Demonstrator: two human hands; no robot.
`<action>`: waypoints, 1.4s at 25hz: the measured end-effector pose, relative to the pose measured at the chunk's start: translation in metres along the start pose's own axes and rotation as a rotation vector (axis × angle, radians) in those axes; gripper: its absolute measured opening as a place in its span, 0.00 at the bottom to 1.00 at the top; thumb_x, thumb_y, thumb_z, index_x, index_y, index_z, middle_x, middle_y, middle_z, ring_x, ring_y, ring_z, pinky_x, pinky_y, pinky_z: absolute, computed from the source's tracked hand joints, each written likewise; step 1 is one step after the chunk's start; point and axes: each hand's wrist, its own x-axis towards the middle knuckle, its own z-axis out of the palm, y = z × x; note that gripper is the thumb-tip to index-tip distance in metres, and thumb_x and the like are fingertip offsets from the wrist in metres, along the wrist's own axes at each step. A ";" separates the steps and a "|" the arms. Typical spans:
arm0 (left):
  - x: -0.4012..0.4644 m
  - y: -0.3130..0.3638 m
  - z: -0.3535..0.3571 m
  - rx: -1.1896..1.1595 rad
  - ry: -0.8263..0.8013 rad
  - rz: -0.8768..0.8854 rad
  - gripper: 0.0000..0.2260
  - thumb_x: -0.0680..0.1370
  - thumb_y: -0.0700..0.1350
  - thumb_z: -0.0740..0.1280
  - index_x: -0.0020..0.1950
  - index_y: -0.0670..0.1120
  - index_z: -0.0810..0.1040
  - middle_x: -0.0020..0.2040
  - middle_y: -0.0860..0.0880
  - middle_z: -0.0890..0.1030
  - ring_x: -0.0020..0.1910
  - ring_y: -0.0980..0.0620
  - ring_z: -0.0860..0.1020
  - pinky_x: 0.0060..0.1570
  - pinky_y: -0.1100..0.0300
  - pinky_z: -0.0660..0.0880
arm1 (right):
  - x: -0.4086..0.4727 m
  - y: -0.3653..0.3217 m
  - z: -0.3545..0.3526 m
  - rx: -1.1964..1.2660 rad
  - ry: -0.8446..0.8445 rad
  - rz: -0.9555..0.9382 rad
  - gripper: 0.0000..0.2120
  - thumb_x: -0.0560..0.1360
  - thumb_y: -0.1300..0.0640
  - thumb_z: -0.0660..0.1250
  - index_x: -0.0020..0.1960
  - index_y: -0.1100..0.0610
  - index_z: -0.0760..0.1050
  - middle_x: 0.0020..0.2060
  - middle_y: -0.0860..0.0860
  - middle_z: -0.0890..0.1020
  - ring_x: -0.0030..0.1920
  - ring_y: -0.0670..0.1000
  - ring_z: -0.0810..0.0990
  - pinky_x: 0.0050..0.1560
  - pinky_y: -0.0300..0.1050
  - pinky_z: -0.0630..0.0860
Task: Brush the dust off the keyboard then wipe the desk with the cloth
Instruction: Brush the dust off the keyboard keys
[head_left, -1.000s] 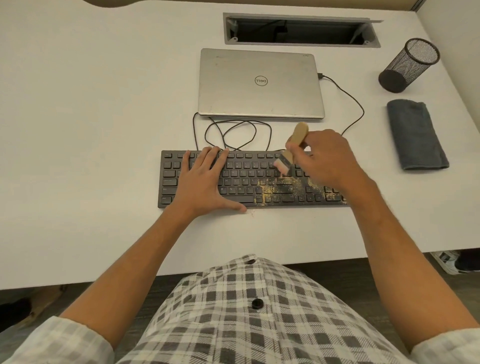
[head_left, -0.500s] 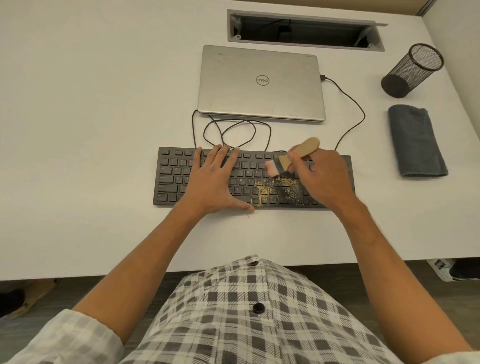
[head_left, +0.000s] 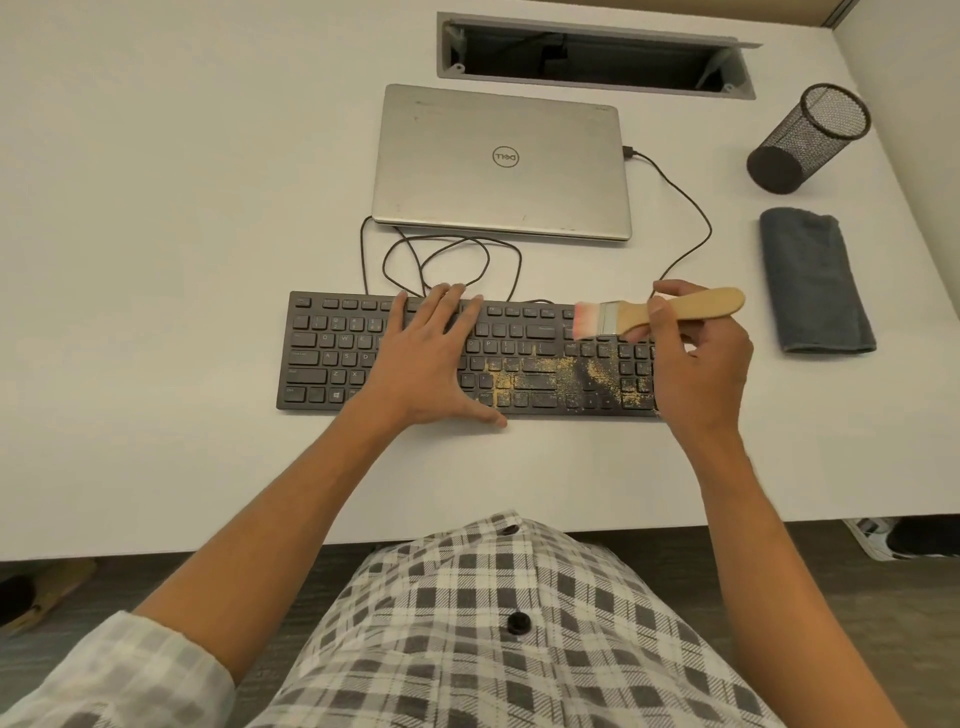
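Desk (head_left: 156, 260): white, with an open cable slot at 12 o'clock.
Keyboard (head_left: 332, 358): black, at the centre; yellow dust (head_left: 540, 376) spread over its right half.
Left hand (head_left: 423, 364): flat on the keys, fingers straight, grip released.
Right hand (head_left: 701, 374): at the keyboard's 3 o'clock end, grip grasping the brush.
Brush (head_left: 660, 316): wooden handle, pink bristles pointing to 9 o'clock over the top key rows.
Cloth (head_left: 813, 280): grey, folded, at 3 o'clock, apart from the keyboard.
Laptop (head_left: 501, 161): closed, at 12 o'clock from the keyboard.
Mesh cup (head_left: 810, 137): at 2 o'clock, beyond the cloth.
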 end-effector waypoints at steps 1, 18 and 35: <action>0.004 0.007 0.000 0.010 -0.007 0.014 0.64 0.59 0.84 0.60 0.84 0.49 0.44 0.84 0.47 0.46 0.83 0.48 0.42 0.78 0.40 0.37 | -0.002 0.004 -0.001 0.024 0.026 0.031 0.10 0.81 0.53 0.62 0.57 0.57 0.78 0.37 0.46 0.84 0.44 0.40 0.83 0.42 0.28 0.74; 0.035 0.048 0.005 -0.042 -0.018 0.054 0.65 0.57 0.80 0.70 0.83 0.48 0.50 0.81 0.48 0.58 0.81 0.48 0.53 0.78 0.41 0.41 | 0.015 0.001 0.014 -0.688 -0.121 -0.212 0.18 0.81 0.46 0.56 0.49 0.56 0.80 0.35 0.54 0.82 0.37 0.59 0.79 0.39 0.49 0.74; 0.036 0.046 0.008 -0.076 -0.010 0.066 0.65 0.57 0.80 0.70 0.83 0.48 0.49 0.81 0.48 0.58 0.81 0.48 0.53 0.79 0.40 0.40 | 0.023 -0.012 0.007 -0.720 -0.245 -0.248 0.16 0.82 0.48 0.56 0.41 0.54 0.72 0.29 0.50 0.73 0.34 0.57 0.76 0.36 0.45 0.63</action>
